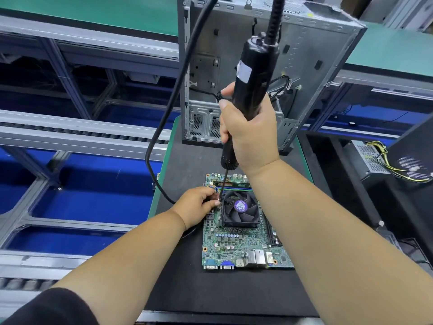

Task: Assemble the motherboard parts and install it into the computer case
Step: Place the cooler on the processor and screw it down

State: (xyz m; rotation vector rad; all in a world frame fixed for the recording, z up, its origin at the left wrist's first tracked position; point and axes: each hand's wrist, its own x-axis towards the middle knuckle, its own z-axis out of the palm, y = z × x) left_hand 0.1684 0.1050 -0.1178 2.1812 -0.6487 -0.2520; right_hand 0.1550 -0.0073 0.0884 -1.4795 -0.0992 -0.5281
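A green motherboard (pixel 234 245) lies flat on a black mat (pixel 210 292). A black cooler fan (pixel 240 208) with a purple label sits on it. My right hand (pixel 248 132) grips a black electric screwdriver (pixel 254 73) held upright, and its thin bit (pixel 223 184) reaches down to the fan's upper left corner. My left hand (pixel 196 205) pinches at that same corner, beside the bit's tip and the fan's thin coloured wires. An open grey computer case (pixel 304 66) stands behind the board, its inside facing me.
The screwdriver's thick black cable (pixel 164 118) loops down on the left of the mat. Conveyor rails with blue floor below (pixel 93 195) run along the left. A power supply with yellow wires (pixel 375 160) sits at the right, next to a dark panel (pixel 414 146).
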